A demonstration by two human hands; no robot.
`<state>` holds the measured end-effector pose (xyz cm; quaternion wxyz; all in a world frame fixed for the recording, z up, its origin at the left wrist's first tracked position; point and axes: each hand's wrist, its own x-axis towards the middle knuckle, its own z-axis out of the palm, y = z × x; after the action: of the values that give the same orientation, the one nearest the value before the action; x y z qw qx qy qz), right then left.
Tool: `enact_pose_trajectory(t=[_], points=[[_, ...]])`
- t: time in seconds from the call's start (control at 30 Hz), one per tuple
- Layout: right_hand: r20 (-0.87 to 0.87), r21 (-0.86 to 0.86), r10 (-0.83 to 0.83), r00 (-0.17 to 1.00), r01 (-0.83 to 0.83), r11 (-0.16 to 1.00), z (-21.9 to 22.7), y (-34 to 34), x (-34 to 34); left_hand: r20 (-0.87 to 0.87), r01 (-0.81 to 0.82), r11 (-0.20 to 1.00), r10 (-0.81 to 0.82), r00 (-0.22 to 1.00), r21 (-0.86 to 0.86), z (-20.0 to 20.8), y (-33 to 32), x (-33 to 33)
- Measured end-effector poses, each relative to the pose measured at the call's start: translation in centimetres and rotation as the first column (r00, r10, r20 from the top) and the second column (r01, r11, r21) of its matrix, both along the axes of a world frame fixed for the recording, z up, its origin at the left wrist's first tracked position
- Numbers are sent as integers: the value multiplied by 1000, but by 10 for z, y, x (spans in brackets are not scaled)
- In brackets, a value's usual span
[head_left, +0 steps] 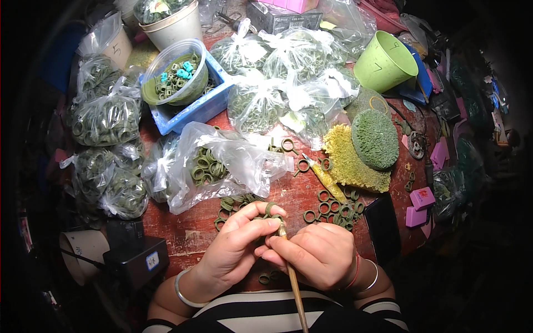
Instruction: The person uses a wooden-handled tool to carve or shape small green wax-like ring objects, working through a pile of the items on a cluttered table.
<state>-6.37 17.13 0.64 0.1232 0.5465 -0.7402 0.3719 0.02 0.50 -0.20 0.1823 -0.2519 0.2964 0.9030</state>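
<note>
Between the thumb and fingers of my left hand (pixel 227 247) is a dark green ring (pixel 270 208). My right hand (pixel 322 255) is closed round a slim tool with a wooden handle (pixel 296 291); its upper end meets the ring, though the fingers partly hide the contact. Beyond my right hand lies a group of loose green rings (pixel 327 209). More loose green rings (pixel 239 203) lie just past my left fingers. An opened clear plastic bag (pixel 236 147) with green rings inside sits farther off to the left. A pointed tool with a yellow-wrapped grip (pixel 328 180) rests near the right group.
Tied bags of rings (pixel 108 119) line the left and back. A blue tray (pixel 191 114) bears a clear tub (pixel 150 89). At right are a green cup (pixel 383 64), a yellow sponge (pixel 347 155), a round green pad (pixel 376 139), a black phone (pixel 383 227) and pink blocks (pixel 419 205).
</note>
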Motion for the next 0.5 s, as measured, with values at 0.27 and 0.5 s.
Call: enact_pose_trajectory(t=[0.27, 0.5], points=[[-11, 32, -4, 1000, 4, 999, 1, -1, 0, -3, 1, 1000, -1, 1000, -10, 1, 0, 0], [-13, 125, 7, 1000, -6, 992, 4, 1, 0, 5, 4, 1000, -4, 1000, 20, 1, 0, 1]])
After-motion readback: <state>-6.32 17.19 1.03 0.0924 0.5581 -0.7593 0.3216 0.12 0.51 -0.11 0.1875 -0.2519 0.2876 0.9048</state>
